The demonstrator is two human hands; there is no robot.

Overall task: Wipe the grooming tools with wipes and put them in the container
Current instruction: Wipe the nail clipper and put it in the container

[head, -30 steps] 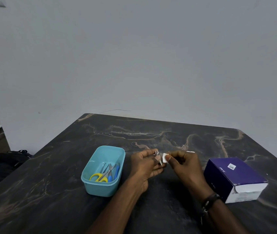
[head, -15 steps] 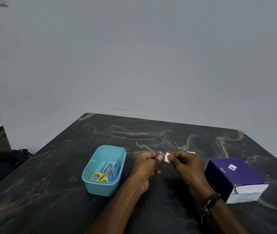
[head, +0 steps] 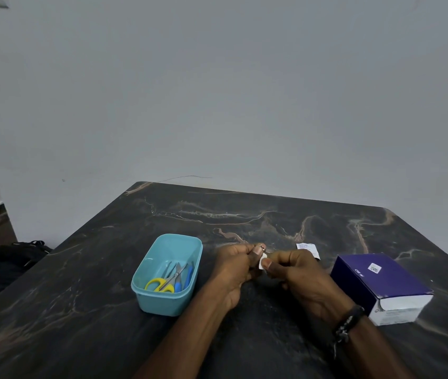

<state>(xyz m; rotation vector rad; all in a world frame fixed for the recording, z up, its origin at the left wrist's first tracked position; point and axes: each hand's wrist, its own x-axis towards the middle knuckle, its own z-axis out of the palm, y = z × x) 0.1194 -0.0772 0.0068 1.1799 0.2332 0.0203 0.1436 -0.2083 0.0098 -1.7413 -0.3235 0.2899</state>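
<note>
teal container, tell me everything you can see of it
The teal container is a small open-topped rectangular tub with rounded corners and a lipped rim, plastic by its look. It stands upright on the dark marbled table, left of the left hand and apart from it. Inside lie yellow-handled scissors, a blue-handled tool and some slim metal tools, leaning toward its near right corner. Nothing else touches it.

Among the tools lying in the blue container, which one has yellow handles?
The scissors, at the near end of the container. Their loop handles are yellow; the tools beside them are blue or plain metal.
</note>
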